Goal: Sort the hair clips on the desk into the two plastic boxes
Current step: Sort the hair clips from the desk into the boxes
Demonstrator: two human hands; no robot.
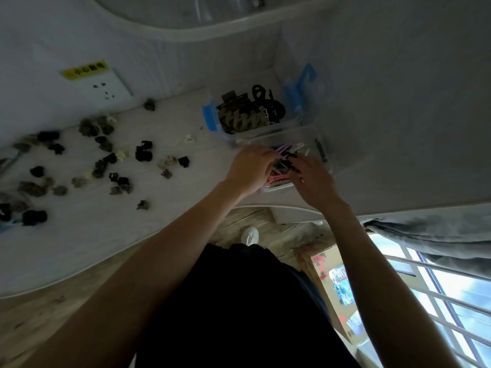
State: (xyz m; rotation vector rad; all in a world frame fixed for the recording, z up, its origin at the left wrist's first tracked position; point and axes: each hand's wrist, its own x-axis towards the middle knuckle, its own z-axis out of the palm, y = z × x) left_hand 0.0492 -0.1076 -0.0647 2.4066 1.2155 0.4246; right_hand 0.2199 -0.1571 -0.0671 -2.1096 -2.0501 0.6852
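Near box [313, 152] contents behind hands [281, 173]

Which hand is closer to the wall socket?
Left. The left hand is at the near box's left edge, on the socket's side; the right hand is farther right, over the box.

**Clips and boxes on the desk**

The far plastic box [289, 120], clear with blue latches, holds large dark and camouflage-patterned clips [247, 115]. Just in front of it, touching, the near plastic box [316, 147] holds pink and dark clips [281, 166]. Left of the far box, small dark, grey and cream clips [101, 155] lie scattered.
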